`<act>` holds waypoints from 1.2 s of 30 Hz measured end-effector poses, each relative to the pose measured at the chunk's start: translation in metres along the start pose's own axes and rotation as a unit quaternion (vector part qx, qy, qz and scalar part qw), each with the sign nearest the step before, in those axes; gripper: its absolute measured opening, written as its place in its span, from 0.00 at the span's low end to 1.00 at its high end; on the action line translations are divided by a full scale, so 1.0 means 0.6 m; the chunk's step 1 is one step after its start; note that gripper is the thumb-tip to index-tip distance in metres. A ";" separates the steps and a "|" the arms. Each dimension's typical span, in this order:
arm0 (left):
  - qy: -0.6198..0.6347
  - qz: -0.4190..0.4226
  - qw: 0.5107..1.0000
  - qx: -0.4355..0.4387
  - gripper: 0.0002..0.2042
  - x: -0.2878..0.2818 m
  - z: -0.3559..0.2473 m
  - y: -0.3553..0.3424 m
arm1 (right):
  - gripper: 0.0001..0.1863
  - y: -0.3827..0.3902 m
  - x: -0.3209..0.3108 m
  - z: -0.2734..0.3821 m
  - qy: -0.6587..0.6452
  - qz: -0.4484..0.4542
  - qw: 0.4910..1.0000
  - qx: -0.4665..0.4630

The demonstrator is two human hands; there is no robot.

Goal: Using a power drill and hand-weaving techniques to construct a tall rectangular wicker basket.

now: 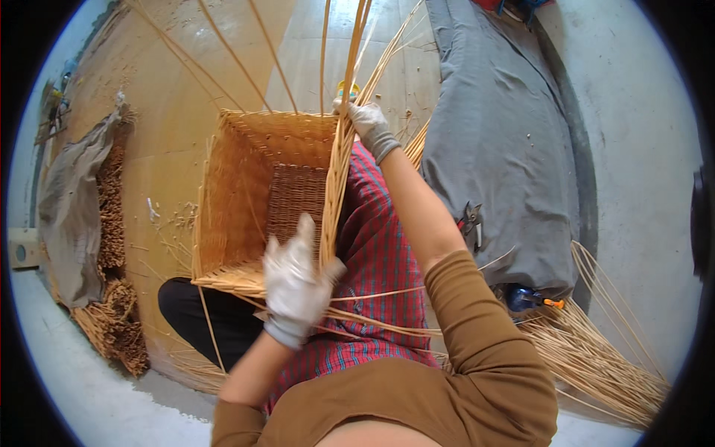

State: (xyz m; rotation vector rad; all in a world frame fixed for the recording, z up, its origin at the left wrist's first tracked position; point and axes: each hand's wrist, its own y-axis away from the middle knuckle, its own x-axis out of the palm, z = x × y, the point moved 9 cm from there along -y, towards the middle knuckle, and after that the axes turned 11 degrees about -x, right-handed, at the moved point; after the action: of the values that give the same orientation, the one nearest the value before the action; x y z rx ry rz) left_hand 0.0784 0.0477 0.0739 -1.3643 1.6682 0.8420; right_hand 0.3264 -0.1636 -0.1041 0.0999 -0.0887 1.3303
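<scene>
A square woven wicker basket (232, 186) rests tilted over my lap, its opening facing up toward me and its darker brown base showing inside. Long willow rods (354, 56) rise from its far rim and far right corner. My right hand (365, 121), in a white glove with a grey cuff, is closed round the rods at that corner. At the near right rim is my left hand (294, 281), also gloved and slightly blurred, its fingers apart and nothing seen in them. More loose rods (372, 322) stick out to the right below it, across the red plaid cloth (383, 257).
Right of me, a grey cloth (499, 141) covers a long low shape, with pruning shears (471, 223) on it. A dark blue object with an orange tip (530, 299) lies by a spread rod bundle (603, 357). Left, cut rod bundles (113, 208) sit partly under cloth.
</scene>
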 end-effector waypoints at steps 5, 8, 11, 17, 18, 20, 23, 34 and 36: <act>-0.054 0.033 0.996 0.060 0.36 0.020 0.040 0.068 | 0.18 0.016 -0.032 -0.017 0.015 -0.067 0.997 -0.021; -0.084 -0.065 0.992 0.070 0.27 -0.053 0.139 0.079 | 0.13 0.129 -0.051 -0.040 -0.039 -0.143 0.989 0.027; -0.207 -0.204 0.949 -0.120 0.29 -0.129 0.288 0.104 | 0.10 0.259 -0.013 -0.040 -0.178 -0.111 0.976 -0.064; 0.513 -0.013 0.750 -0.418 0.34 0.039 0.443 0.161 | 0.09 0.279 0.007 -0.043 -0.282 -0.220 0.930 -0.087; 0.470 0.015 0.789 -0.396 0.27 0.021 0.460 0.138 | 0.09 0.253 0.014 -0.042 -0.185 -0.200 0.962 -0.011; 0.377 0.049 0.845 -0.375 0.11 -0.019 0.500 0.082 | 0.12 0.203 0.017 -0.022 -0.036 -0.186 0.978 0.091; -0.147 0.084 0.962 -0.214 0.10 -0.127 0.543 -0.056 | 0.13 0.101 0.098 0.042 -0.155 -0.069 0.981 0.089; -0.285 -0.091 0.952 -0.059 0.10 -0.259 0.542 -0.160 | 0.15 -0.009 0.144 0.091 -0.036 -0.011 0.989 0.142; -0.245 -0.154 0.957 -0.027 0.12 -0.270 0.546 -0.146 | 0.16 0.002 0.135 0.089 -0.033 -0.017 0.989 0.141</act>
State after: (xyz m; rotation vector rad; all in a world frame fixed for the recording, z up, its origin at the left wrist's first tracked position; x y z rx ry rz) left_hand 0.2358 0.3890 0.0686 -1.2783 1.0278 0.9503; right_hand 0.3440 -0.0916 -0.0413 0.3837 0.0446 1.3001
